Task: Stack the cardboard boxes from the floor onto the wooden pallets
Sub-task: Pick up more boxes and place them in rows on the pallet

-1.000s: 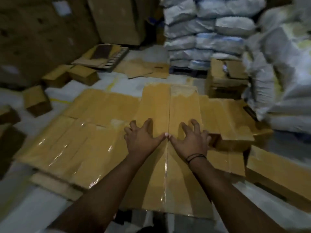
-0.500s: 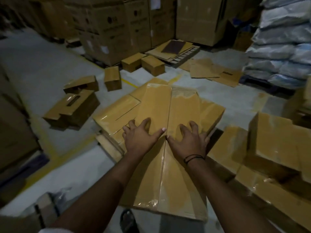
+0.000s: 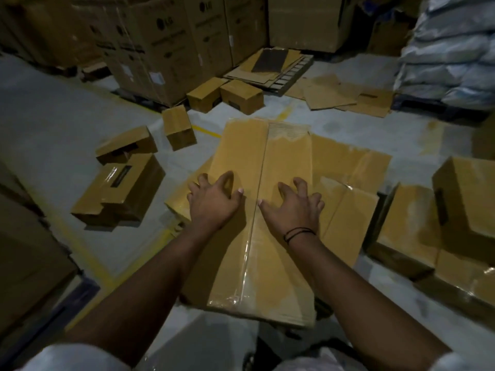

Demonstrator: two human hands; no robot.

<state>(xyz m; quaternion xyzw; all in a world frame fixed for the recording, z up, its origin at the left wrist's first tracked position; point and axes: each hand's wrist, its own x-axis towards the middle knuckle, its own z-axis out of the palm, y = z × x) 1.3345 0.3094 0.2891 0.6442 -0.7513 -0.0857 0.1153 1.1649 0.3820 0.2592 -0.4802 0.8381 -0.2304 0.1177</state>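
The long cardboard box (image 3: pixel 289 162) lies flat on a lower layer of similar boxes (image 3: pixel 351 167). Its near end overhangs that layer toward the person, and its far end stops short of a yellow floor line (image 3: pixel 206 131). Open concrete floor (image 3: pixel 53 116) runs along the left side and beyond the far end. A narrow dark gap on the right separates the layer from a further stack of boxes (image 3: pixel 463 199).

The left hand (image 3: pixel 214 199) and right hand (image 3: pixel 294 207) rest on the box top, one on each side of the taped centre seam. Their fingers are spread wide and slightly bent (pressing, with nothing gripped). The box top is smooth, and the tape is glossy at the near end.

Loose small boxes (image 3: pixel 120 194) sit on the floor to the left, well apart from the stack, and three more (image 3: pixel 241 96) lie farther back. Behind these stand tall printed cartons (image 3: pixel 160 44). A pallet (image 3: pixel 294 73) at the rear carries flattened cardboard, with more loose sheets (image 3: pixel 342 95) on the floor just beside it. White sacks (image 3: pixel 450 49) are piled at the far right. The light is dim and the frame edges are blurred.
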